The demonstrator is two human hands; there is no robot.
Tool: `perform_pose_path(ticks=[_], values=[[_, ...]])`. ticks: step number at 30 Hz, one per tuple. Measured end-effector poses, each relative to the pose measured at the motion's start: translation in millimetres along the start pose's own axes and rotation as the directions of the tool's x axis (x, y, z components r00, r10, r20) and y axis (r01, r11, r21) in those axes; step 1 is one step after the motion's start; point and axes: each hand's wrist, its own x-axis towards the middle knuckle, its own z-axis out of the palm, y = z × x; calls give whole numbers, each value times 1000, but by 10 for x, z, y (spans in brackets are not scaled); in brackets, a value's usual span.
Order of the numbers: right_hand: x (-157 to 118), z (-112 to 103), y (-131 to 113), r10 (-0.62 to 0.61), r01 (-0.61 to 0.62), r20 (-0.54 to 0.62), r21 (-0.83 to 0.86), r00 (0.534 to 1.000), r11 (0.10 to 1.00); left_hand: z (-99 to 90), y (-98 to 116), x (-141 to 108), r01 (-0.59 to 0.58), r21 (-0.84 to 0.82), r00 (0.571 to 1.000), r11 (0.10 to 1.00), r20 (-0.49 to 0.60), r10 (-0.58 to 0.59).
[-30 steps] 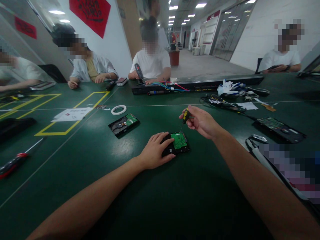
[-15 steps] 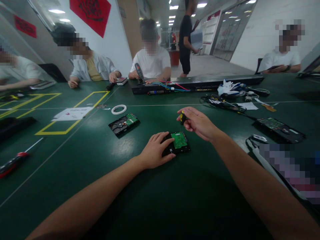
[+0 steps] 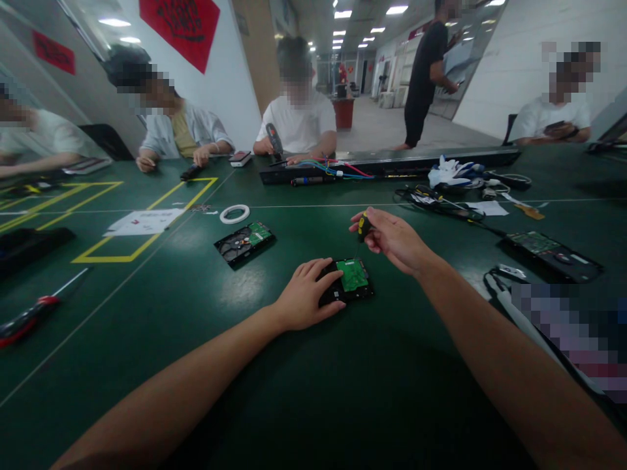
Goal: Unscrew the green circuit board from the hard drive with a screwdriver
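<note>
A black hard drive [image 3: 332, 295] with a green circuit board [image 3: 353, 275] facing up lies on the green table. My left hand [image 3: 307, 292] steadies it, fingers over its left part and thumb along the near edge. Pinched in my right hand [image 3: 392, 238] is a short screwdriver [image 3: 363, 227] with a black and yellow handle. It stands nearly upright, and its thin shaft points down at the far right part of the board. Whether the tip sits in a screw is too small to tell.
Left of the drive lie a second hard drive [image 3: 245, 244], a white tape ring [image 3: 234, 213], a paper sheet [image 3: 143, 222] and a red-black screwdriver [image 3: 36, 316]. Another drive [image 3: 551, 254] is at right. A long black housing [image 3: 392, 166] with wires and gloves [image 3: 455, 173] lie beyond. People sit opposite.
The screwdriver handle has tilted slightly to the right in my right hand. My left hand stays on the drive. A person in black has walked rightward in the background.
</note>
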Motion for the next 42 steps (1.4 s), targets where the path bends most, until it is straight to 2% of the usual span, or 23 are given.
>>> perform_pose_path(ticks=[24,42], values=[[-17,35,27,-1,3,-22,77,1000,997,12,-1,-2,-1,-3,1000,1000,-10,1],[-1,-13,16,-3,3,-10,39,1000,999,1,-1,-3,-1,4,1000,1000,-8,1]])
